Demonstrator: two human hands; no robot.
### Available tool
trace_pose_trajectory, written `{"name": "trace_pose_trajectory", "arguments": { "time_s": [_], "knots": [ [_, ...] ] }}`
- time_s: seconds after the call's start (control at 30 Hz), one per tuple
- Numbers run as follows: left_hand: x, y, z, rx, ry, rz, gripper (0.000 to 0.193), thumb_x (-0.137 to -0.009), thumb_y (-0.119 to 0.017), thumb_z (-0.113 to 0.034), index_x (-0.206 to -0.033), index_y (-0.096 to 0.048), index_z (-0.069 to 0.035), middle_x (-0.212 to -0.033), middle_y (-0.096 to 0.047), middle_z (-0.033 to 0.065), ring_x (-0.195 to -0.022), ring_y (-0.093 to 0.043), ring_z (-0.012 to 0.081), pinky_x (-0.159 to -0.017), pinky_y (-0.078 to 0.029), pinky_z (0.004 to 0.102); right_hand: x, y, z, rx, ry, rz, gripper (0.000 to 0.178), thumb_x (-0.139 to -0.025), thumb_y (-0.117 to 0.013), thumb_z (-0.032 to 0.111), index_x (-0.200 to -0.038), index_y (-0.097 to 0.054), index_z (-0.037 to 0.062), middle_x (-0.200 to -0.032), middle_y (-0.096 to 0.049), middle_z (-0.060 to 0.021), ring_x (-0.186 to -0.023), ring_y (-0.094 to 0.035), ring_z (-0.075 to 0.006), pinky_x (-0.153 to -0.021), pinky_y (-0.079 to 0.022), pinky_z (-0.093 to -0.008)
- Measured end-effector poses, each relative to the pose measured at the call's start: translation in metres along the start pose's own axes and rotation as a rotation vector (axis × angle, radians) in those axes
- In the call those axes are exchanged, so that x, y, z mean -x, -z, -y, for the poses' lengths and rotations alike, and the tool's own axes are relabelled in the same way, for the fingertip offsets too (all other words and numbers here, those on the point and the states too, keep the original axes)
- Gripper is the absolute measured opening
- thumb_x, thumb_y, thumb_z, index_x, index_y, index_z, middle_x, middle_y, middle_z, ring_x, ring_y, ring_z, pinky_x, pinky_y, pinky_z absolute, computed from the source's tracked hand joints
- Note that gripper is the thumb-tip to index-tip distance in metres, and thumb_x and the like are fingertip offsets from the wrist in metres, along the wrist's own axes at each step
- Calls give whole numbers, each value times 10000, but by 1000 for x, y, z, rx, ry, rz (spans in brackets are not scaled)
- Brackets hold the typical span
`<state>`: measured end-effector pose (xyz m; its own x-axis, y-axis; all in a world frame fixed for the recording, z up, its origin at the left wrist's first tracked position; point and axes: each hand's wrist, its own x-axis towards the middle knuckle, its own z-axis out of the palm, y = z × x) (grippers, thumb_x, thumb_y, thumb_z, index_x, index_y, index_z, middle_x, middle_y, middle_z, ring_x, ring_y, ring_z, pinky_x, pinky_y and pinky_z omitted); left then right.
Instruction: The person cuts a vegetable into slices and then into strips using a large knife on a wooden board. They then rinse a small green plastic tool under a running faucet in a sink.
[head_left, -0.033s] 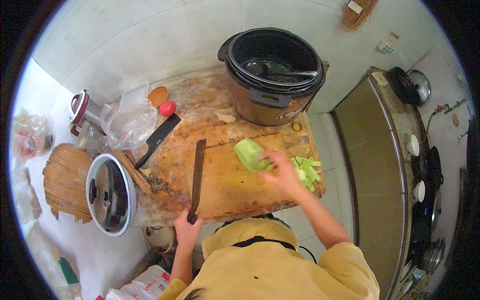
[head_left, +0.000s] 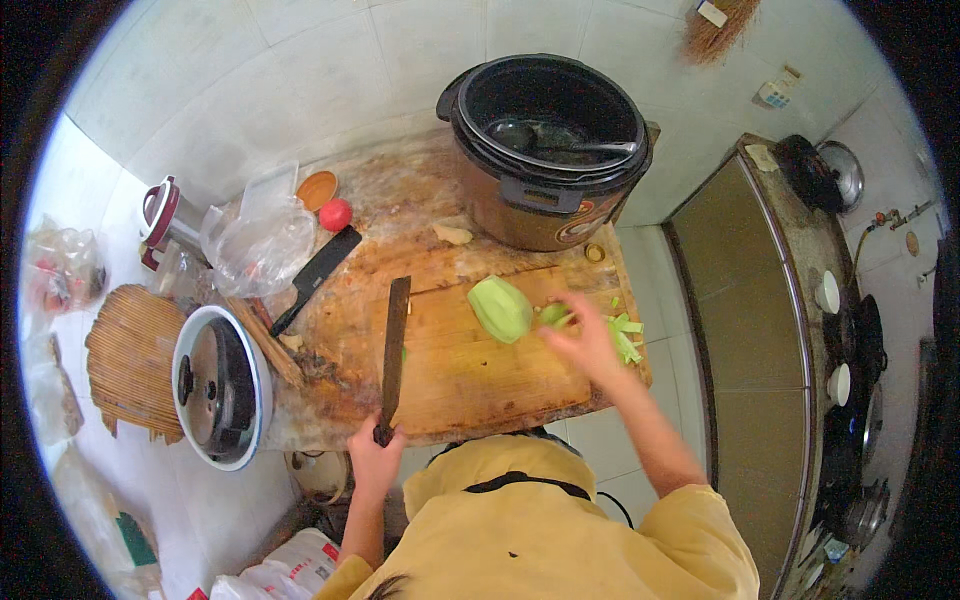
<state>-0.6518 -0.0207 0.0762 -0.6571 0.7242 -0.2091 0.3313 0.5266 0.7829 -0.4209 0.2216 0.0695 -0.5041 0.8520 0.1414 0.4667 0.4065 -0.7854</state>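
Note:
My left hand [head_left: 376, 450], at the near edge of the table, is closed round the handle of a long dark knife [head_left: 396, 345], its blade pointing away over the cutting board [head_left: 460, 375]. On the board lies a peeled pale green vegetable [head_left: 500, 310], its exact kind unclear. Just right of it my right hand [head_left: 590, 345] curls thumb and fingers about a small green piece [head_left: 554, 315], slightly blurred. Light green peelings [head_left: 626, 340] are heaped beyond the knuckles at the board's right side, partly covered by the hand.
A large cooker pot [head_left: 545, 190] with a ladle stands at the back. Leftward lie a black cleaver [head_left: 318, 280], a red round fruit or vegetable [head_left: 335, 215], a plastic bag [head_left: 262, 245] and a white basin [head_left: 263, 400] holding a dark lid. A counter [head_left: 790, 300] runs along the right.
My right hand has shifted slightly right, off the peeled vegetable, and the small green piece now shows at its fingers. The left hand and knife stay nearly in place.

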Motion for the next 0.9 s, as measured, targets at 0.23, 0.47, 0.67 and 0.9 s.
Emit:
{"name": "trace_pose_trajectory", "arguments": {
  "time_s": [0.23, 0.47, 0.67, 0.9],
  "knots": [
    [3, -9, -13, 59, 60, -25, 211, -725, -611, -87, -884, -568, 44, -561, -476, 18, -508, -406, 67, -471, -349, 256, -28, 23, -112, 409, -280, -64, 496, -674, -685, 159, -1107, -487, 20, -1076, -495, -203, -981, -500, -351, -821, -427, -406],
    [6, -19, -8, 69, 87, -29, 253, -709, -633, -89, -919, -576, 41, -554, -480, 30, -509, -437, 79, -478, -370, 253, -38, 20, -108, 662, -241, 196, 470, -747, -617, 274, -1145, -499, 54, -1122, -514, -200, -1014, -493, -365, -856, -413, -407],
    [9, -26, -11, 59, 64, -7, 290, -699, -636, -104, -942, -578, 43, -550, -495, 50, -505, -444, 86, -480, -380, 263, -64, -18, -37, -32, -100, 372, 497, -767, -596, 337, -1171, -497, 66, -1098, -539, -199, -1048, -492, -333, -881, -399, -361],
    [13, -27, -3, 10, -75, -52, 266, -696, -639, -139, -873, -580, 50, -505, -471, 74, -473, -432, 96, -462, -375, 270, -81, -75, -46, 34, -159, 543, 810, -601, -711, 426, -1235, -398, 31, -1142, -523, -164, -1036, -518, -263, -874, -407, -346]
  ]
}}
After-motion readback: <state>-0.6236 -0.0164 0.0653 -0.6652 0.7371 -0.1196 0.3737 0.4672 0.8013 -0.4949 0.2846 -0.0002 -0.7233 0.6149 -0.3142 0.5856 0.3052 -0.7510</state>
